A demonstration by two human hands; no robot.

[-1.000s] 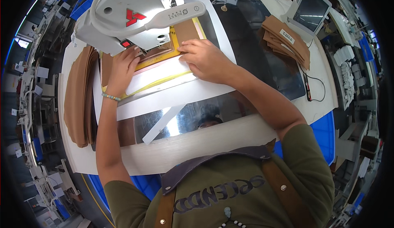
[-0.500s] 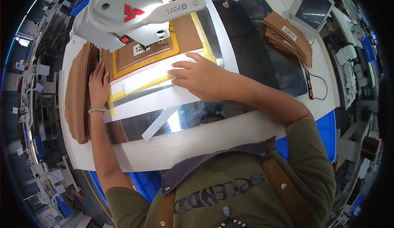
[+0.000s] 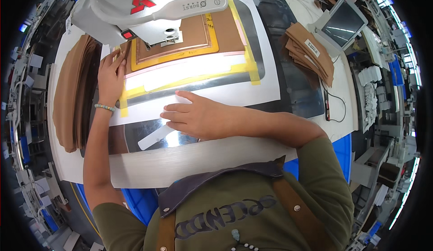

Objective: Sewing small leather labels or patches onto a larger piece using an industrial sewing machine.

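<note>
My left hand [image 3: 111,80] lies at the left edge of a brown fabric panel [image 3: 232,33], fingers stretched out and lightly bent at its upper left corner. A yellow-rimmed frame [image 3: 209,48] rests on the panel beneath the head of a white sewing machine [image 3: 122,14]. Yellow tape and pink strips border the panel on a white sheet [image 3: 266,90]. My right hand [image 3: 198,117] hovers or rests over the sheet's near edge and the shiny metal plate, fingers spread, nothing visible in them. Just beside its fingertips is a loose white strip [image 3: 152,138].
A tall stack of brown fabric pieces [image 3: 70,102] stands along the left side. More labelled brown pieces [image 3: 309,48] lie at the right, near a grey screen [image 3: 345,23] and a small black-and-red tool [image 3: 327,106] with a cord. Blue bins [image 3: 140,203] show below the table edge.
My right hand has come off the panel's near edge and moved toward me, over the metal plate. My left hand has moved slightly up along the panel's edge. The view has shifted a little.
</note>
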